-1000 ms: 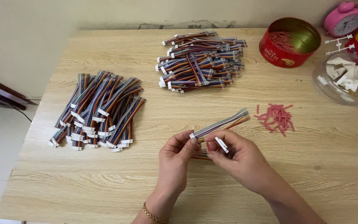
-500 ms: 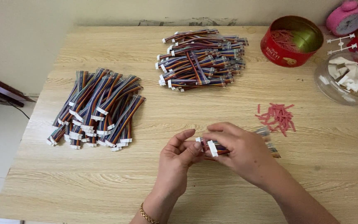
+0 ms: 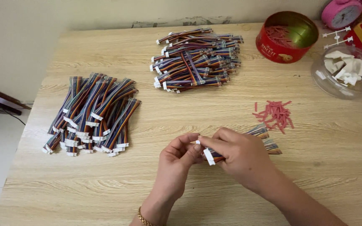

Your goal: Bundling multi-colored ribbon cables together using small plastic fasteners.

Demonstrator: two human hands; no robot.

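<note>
Striped cables (image 3: 259, 138) with white plugs lie low over the tabletop (image 3: 189, 113), pinched by both hands: right hand (image 3: 239, 157) fingers wrapped around them, left hand (image 3: 179, 157) fingertips gripping a plug. Red strips (image 3: 275, 115) lie nearby.

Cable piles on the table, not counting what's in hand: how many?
2. One pile lies at the table's left side; the other pile sits at the far middle, left of the red tin. Both hands hold a few more cables.
</note>
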